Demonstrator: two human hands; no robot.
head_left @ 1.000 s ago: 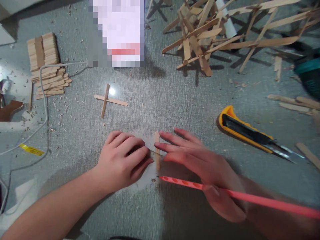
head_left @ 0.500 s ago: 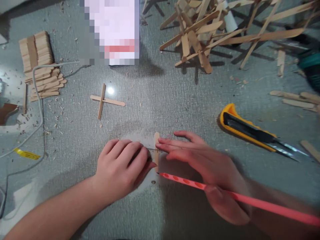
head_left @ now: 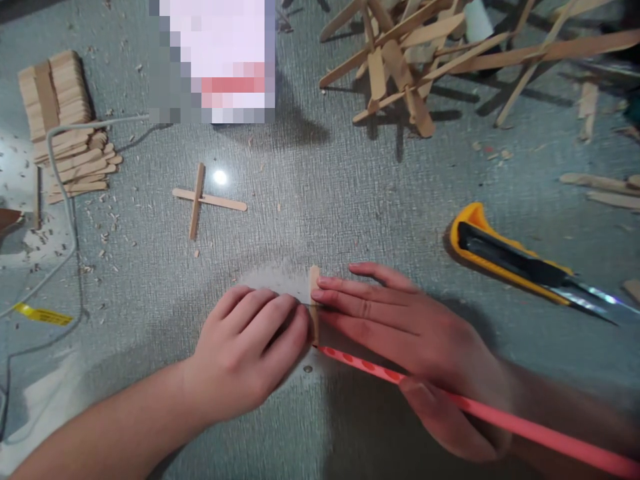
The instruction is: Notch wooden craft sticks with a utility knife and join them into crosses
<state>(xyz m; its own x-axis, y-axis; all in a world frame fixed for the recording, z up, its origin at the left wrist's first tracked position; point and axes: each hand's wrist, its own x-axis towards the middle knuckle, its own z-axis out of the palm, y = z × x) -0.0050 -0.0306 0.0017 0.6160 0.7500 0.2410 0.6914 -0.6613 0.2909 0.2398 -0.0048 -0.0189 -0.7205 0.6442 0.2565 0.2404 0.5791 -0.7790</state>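
Matt wooden stick (head_left: 315,275), shiny metal blade (head_left: 590,296), rough-textured tabletop (head_left: 350,200)

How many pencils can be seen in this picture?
1: the pink pencil, held in the right hand, with its tip near the lower end of a wooden stick. Others may be hidden under the pile of sticks.

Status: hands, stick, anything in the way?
Left hand curled beside wooden stick, fingertips hidden. Right hand fingertips on stick, pink pencil held by thumb. Nothing obviously in the way; yellow utility knife apart, off right.
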